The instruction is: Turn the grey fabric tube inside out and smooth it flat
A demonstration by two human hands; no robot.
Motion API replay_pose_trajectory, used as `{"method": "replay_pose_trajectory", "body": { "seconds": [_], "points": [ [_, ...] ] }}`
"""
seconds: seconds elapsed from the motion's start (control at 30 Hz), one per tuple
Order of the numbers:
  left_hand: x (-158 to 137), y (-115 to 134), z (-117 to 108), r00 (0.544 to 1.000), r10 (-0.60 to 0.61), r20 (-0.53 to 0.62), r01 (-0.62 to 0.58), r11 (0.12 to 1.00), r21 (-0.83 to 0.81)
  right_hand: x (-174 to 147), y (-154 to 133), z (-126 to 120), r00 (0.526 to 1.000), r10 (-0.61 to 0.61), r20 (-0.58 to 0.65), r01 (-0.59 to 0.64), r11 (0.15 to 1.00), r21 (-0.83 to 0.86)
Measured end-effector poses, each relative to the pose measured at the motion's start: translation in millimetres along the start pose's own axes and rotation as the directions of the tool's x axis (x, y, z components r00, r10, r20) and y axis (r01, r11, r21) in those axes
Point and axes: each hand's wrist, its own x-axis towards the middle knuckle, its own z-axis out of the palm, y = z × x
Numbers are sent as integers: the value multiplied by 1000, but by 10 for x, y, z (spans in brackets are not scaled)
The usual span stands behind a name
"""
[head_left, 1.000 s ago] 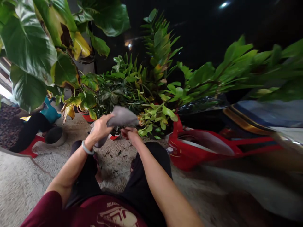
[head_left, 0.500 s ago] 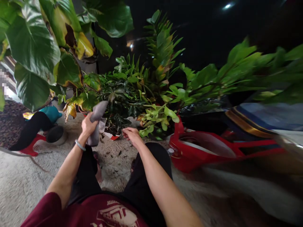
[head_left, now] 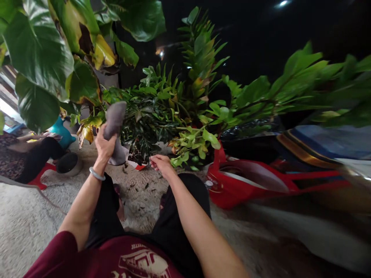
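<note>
My left hand [head_left: 104, 146], with a pale bangle at the wrist, grips a soft grey cloth [head_left: 115, 117]. The cloth is bunched, one end sticking up past the fingers and the other hanging below them. Closed fingers show on my right hand [head_left: 162, 164], just right of a white-and-red planter [head_left: 139, 166]; what they hold, if anything, is too small to make out. A dark-leaved plant [head_left: 142, 135] grows from that planter, between my two hands. Its lower leaves reach close to my right fingertips.
Large drooping leaves [head_left: 37, 50] hang at the upper left. Pale green foliage [head_left: 193, 144] and a red bag-like container [head_left: 232, 189] stand to the right. At the left a person [head_left: 31, 154] sits near a dark bowl [head_left: 68, 164]. Debris lies on the rough floor [head_left: 139, 208].
My left hand has lifted the grey cloth slightly up and to the left, away from the planter. The right hand stays almost where it was. More of the seated person shows.
</note>
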Motion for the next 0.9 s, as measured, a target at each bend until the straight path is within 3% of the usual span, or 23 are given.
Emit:
{"method": "replay_pose_trajectory", "body": {
  "seconds": [0.07, 0.13, 0.23, 0.3, 0.37, 0.47, 0.57, 0.67, 0.73, 0.8, 0.9],
  "points": [
    [-271, -85, 109, 982, -30, 188, 30, 1000, 4, -9, -2, -8, 1000, -2, 1, 2, 1000, -1],
    [-678, -181, 136, 936, -57, 348, 59, 998, 4, -16, 2, -35, 1000, -7, 8, 7, 1000, -7],
    [-1085, -212, 35, 922, -94, 376, 108, 994, -17, -16, 13, -83, 1000, -19, 15, 19, 1000, -22],
    [-1023, -117, -48, 957, -71, 281, 88, 995, -49, -13, 18, -99, 999, -27, 17, 27, 999, -17],
    [-726, 32, -76, 990, -15, 141, 25, 997, -74, -10, 19, -96, 1000, -25, 15, 25, 1000, -6],
    [-196, 198, 4, 997, 71, 6, -70, 995, -68, -13, 13, -71, 1000, -13, 7, 13, 1000, -2],
    [-56, 133, 130, 990, 81, 115, -82, 997, 8, -19, 6, -56, 1000, -21, 4, 21, 1000, 0],
    [-399, -98, 150, 920, -10, 391, -34, 994, 105, -22, 6, -69, 999, -31, 8, 31, 1000, 1],
    [-687, -198, 97, 876, -53, 479, 5, 995, 102, -16, 9, -85, 999, -39, 14, 39, 999, -4],
    [-833, -159, 44, 899, -31, 438, 16, 999, 37, -4, 16, -93, 999, -39, 21, 39, 999, -7],
    [-647, 152, 97, 958, 99, 268, -87, 995, -57, 16, 35, -83, 999, -30, 26, 31, 1000, -6]
  ]
}}
